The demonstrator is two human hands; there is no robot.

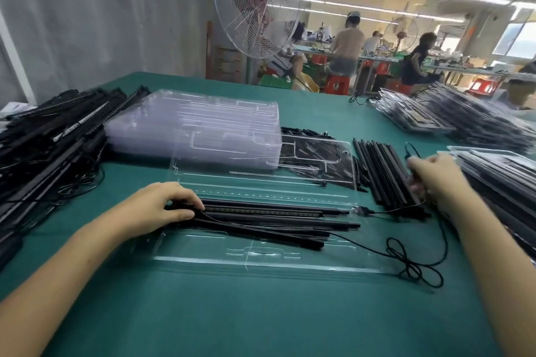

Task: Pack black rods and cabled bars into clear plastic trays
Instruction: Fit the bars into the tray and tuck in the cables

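Under the left hand (162, 206), fingers pressed flat, light stiff rods (275, 222) are held in the flimsy clear tray (261, 262), while loose rods (383, 171) are gripped end-on by curled right fingers (417, 187).

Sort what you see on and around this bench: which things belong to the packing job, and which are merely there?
Job: open clear tray; rods in it; cabled bar; loose rods; tray stack; left hand; right hand.

Merely there: fan; red stools.
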